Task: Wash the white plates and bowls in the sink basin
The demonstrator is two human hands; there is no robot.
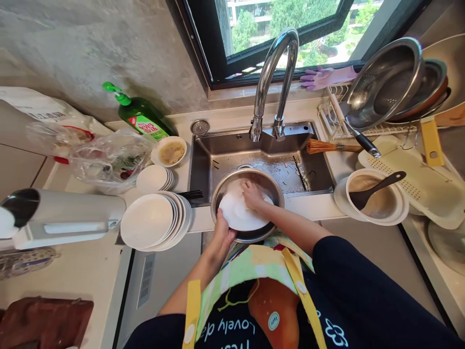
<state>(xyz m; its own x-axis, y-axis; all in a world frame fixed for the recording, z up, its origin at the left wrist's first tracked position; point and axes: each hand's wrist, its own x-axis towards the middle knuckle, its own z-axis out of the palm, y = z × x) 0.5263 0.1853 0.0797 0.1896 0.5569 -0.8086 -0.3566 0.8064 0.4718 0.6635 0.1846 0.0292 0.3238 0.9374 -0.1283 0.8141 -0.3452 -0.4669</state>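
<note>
Plate (238, 217), white and sudsy, sits inside a metal basin (273, 185) at the six o'clock edge of a steel sink (225, 152). The left hand (224, 229) is clamped on its rim at eight o'clock; the right hand (252, 195) lies on the foam near one o'clock, its grip impossible to tell. Around the basin: stacked white dishes (147, 220) at nine, a green pump bottle (145, 114) between ten and eleven, a chrome faucet (260, 92) at twelve, a white pot (342, 198) at three.
</note>
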